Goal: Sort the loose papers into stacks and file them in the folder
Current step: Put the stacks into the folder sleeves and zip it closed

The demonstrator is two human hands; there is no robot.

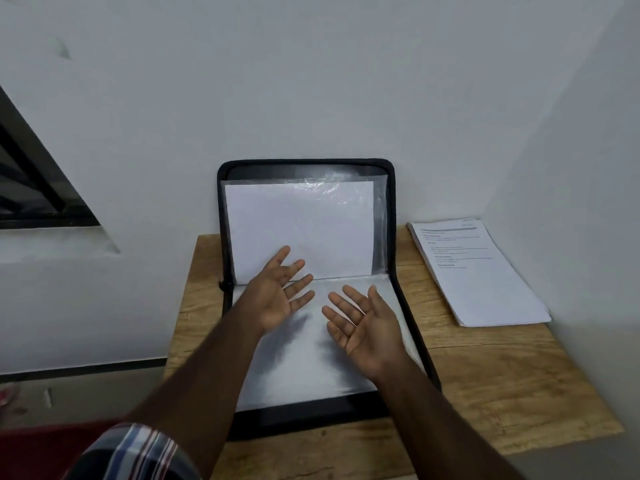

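A black zip folder [408, 306] lies open on the wooden table [502, 386], its upper half leaning against the wall. A white sheet [301, 223] sits inside a clear sleeve in the upright half. The lower half shows an empty-looking clear sleeve [298, 362]. My left hand [280, 296] and my right hand [363, 327] hover palm-up over the folder's fold, fingers spread, holding nothing. A stack of printed papers [481, 275] lies to the right of the folder, by the wall corner.
White walls close in behind and on the right. A dark window frame [31, 178] is at the left. The table's left edge drops to the floor; bare wood shows in front and to the right of the folder.
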